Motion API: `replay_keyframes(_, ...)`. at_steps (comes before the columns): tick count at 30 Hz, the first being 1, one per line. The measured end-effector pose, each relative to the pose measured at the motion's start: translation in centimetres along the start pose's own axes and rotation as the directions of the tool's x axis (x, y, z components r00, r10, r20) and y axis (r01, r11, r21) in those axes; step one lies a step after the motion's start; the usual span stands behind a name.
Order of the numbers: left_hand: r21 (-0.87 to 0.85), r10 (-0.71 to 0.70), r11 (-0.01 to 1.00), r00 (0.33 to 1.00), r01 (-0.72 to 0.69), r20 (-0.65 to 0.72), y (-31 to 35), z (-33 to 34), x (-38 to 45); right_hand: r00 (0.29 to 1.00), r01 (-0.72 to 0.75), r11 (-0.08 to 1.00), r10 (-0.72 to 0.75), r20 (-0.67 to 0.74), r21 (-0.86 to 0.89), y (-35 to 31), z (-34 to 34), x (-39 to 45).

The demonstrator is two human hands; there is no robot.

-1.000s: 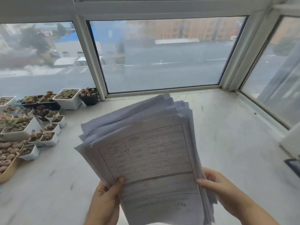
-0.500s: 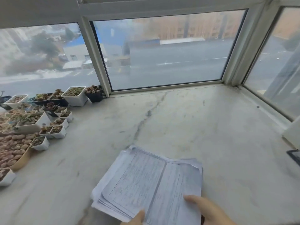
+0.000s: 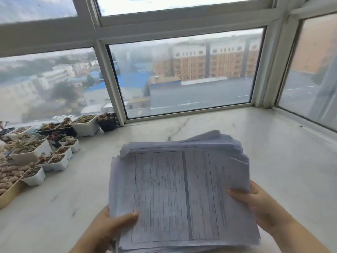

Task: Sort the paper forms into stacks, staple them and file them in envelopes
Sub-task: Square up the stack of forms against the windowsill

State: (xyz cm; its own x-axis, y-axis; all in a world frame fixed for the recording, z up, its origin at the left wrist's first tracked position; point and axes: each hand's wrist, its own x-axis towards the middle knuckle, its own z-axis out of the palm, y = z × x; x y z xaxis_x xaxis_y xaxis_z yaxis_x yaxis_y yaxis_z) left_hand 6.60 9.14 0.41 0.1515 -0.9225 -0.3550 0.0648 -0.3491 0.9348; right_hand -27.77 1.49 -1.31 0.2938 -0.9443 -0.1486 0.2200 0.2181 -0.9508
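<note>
A thick, uneven stack of printed paper forms [image 3: 175, 189] is held flat in front of me above the marble sill, its top sheet showing a ruled table turned sideways. My left hand [image 3: 107, 229] grips the stack's near left edge, thumb lying on the top sheet. My right hand [image 3: 255, 203] holds the right edge, thumb on top and fingers under the pile. The sheets' far edges are fanned and misaligned. No stapler or envelope is in view.
The white marble sill [image 3: 284, 161] stretches ahead to the window frame [image 3: 116, 92]. Several small white and black pots of succulents [image 3: 36, 152] crowd the left side. A second window pane closes off the right side.
The stack lay low on the sill half a second ago; now both hands hold it up and level, rotated sideways. My view has tilted up toward the windows.
</note>
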Motion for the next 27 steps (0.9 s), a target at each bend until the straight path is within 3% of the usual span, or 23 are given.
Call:
replay_keyframes(2,0.120,0.204,0.975,0.970,-0.189,-0.132,0.3,0.6,0.5,0.984,0.175,0.983,-0.176,-0.017,-0.048,-0.1,0.6,1.0)
replay_keyframes(4,0.135,0.405,0.914,0.879,-0.383,-0.251,0.7,1.3,0.9,0.938,0.338,0.937,-0.343,-0.048,-0.091,-0.3,1.4,1.8)
replay_keyframes(9,0.198,0.658,0.746,0.659,-0.636,-0.364,-0.4,2.8,1.8,0.805,0.575,0.804,-0.589,-0.068,-0.153,-0.1,2.2,2.2)
replay_keyframes(12,0.163,0.657,0.746,0.671,-0.646,-0.345,-1.6,2.5,2.1,0.757,0.639,0.743,-0.653,-0.008,-0.200,-0.7,1.6,1.6)
replay_keyframes(14,0.111,0.627,0.770,0.715,-0.628,-0.309,-1.6,1.9,1.9,0.781,0.616,0.757,-0.623,0.043,-0.218,-0.6,1.0,1.3)
replay_keyframes(17,0.159,0.634,0.772,0.728,-0.615,-0.263,-1.0,0.7,1.8,0.845,0.532,0.808,-0.525,0.101,-0.253,-0.3,0.4,1.4)
replay_keyframes(22,0.120,0.601,0.799,0.774,-0.590,-0.200,-0.8,1.0,2.0,0.895,0.411,0.904,-0.377,0.238,-0.116,-0.3,-0.4,2.9)
replay_keyframes(24,0.109,0.617,0.784,0.748,-0.611,-0.243,-0.7,2.3,1.7,0.878,0.439,0.896,-0.413,0.243,-0.064,-0.3,0.2,3.2)
replay_keyframes(27,0.137,0.656,0.741,0.668,-0.657,-0.351,-0.3,3.2,1.7,0.800,0.598,0.795,-0.585,0.130,-0.104,-0.8,1.0,3.5)
